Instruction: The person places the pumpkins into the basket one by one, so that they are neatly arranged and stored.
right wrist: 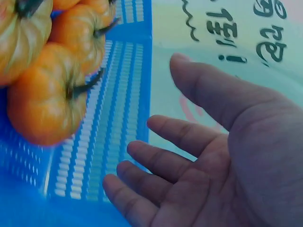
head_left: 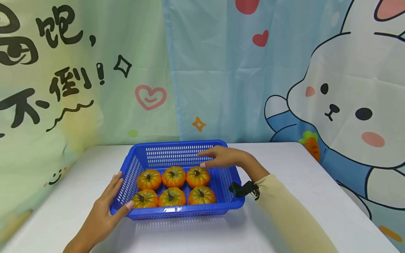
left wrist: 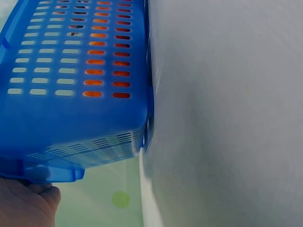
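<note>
Several small orange-green pumpkins (head_left: 171,196) with dark stems sit in two rows inside a blue plastic basket (head_left: 186,209). My left hand (head_left: 102,211) is at the basket's left front corner, fingers extended along the left rim and thumb at the front rim. In the left wrist view, part of this hand (left wrist: 28,203) shows right at the rim. Over the basket's right half hovers my right hand (head_left: 223,156), thumb tip close to the back right pumpkin (head_left: 198,176) in the head view. The right wrist view shows its fingers (right wrist: 182,135) spread, holding nothing.
The basket stands on a white table (head_left: 284,168). Behind the table hangs a printed curtain (head_left: 209,88) with hearts, lettering and a cartoon rabbit. A black strap with a small device (head_left: 245,189) is on the right wrist, beside the basket's right wall.
</note>
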